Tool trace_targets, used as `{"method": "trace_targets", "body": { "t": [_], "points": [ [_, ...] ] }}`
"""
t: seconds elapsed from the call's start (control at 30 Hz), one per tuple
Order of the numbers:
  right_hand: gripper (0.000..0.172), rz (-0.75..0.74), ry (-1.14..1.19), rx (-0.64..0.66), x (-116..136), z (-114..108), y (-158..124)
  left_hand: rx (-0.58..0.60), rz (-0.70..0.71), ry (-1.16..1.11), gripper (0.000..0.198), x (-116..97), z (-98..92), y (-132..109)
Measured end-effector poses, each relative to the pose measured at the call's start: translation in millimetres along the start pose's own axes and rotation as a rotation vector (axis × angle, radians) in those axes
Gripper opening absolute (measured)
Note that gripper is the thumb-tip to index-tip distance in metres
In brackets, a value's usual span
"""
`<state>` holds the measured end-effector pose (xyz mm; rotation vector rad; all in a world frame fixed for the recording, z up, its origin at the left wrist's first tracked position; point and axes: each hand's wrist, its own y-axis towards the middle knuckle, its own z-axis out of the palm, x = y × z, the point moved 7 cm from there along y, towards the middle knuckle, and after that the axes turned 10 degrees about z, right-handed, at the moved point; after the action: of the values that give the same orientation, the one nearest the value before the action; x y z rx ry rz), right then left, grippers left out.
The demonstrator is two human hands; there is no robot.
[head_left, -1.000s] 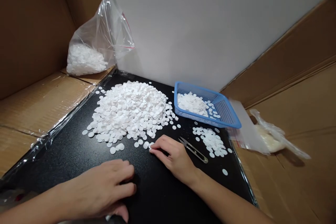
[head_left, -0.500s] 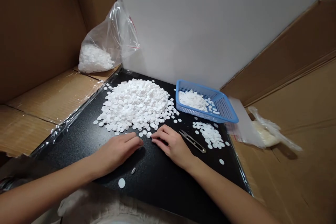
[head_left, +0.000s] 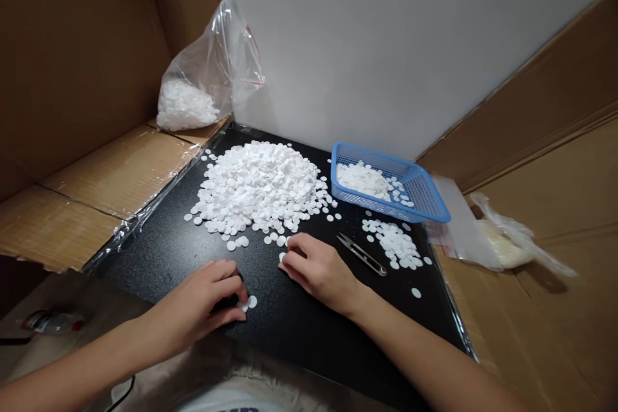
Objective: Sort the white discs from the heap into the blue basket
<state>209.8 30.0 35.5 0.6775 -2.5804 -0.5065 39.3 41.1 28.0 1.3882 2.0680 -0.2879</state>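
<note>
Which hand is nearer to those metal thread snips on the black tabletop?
Right. The right hand is just left of the thread snips, not touching them; the left hand is farther left and closer to the person's body.

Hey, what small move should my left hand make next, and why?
Perhaps close your left hand gently on the nearer white disc: it lies right at the thumb and fingertips, with a second disc just beyond, and I can't tell whether it's gripped.
</note>
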Motion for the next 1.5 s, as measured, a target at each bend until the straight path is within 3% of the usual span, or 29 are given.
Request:
{"method": "trace_targets", "body": {
  "t": [0.13, 0.33, 0.57, 0.73, 0.87, 0.93, 1.07, 1.17, 1.3, 1.5],
  "points": [
    [0.025, -0.090, -0.020, 0.036, 12.8, 7.1, -1.1, -0.144, -0.035, 0.012, 0.007, 12.9, -3.0, 20.3],
    [0.008, -0.003, 0.063, 0.069, 10.7, 5.6, 2.0, -0.256, -0.014, 0.015, 0.014, 25.2, -12.7, 47.5],
    [0.011, 0.132, 0.200, 0.067, 28.0, 22.4, -1.1, -0.427, -0.031, 0.060, 0.013, 18.9, -29.6, 26.6],
    [0.013, 0.224, 0.345, 0.133, 27.9, 25.7, 1.8, -0.310, 0.111, 0.290, 0.022, 0.3, -19.0, 12.4],
    [0.016, 0.192, 0.323, -0.008, 4.4, 2.7, 2.7, -0.282, 0.149, 0.378, 0.028, -9.2, -7.4, 17.9],
    [0.017, 0.181, 0.258, -0.009, -8.4, -3.8, 2.8, -0.280, 0.162, 0.386, 0.030, -11.6, -2.2, 25.7],
    [0.016, 0.191, 0.324, 0.151, -21.2, -0.8, 3.3, -0.214, 0.101, 0.162, 0.021, -0.4, 3.9, 41.5],
    [0.013, 0.292, 0.395, 0.093, -30.1, -4.4, 4.1, -0.215, 0.023, 0.007, 0.017, 12.7, -4.0, 47.7],
    [0.014, 0.374, 0.445, -0.015, -38.5, -7.4, 5.7, -0.220, -0.076, 0.111, 0.016, 24.9, -16.1, 55.2],
    [0.017, 0.321, 0.293, 0.040, -32.9, 7.1, 13.0, -0.173, -0.080, 0.149, 0.014, 27.9, -8.5, 67.2]
  ]
}}
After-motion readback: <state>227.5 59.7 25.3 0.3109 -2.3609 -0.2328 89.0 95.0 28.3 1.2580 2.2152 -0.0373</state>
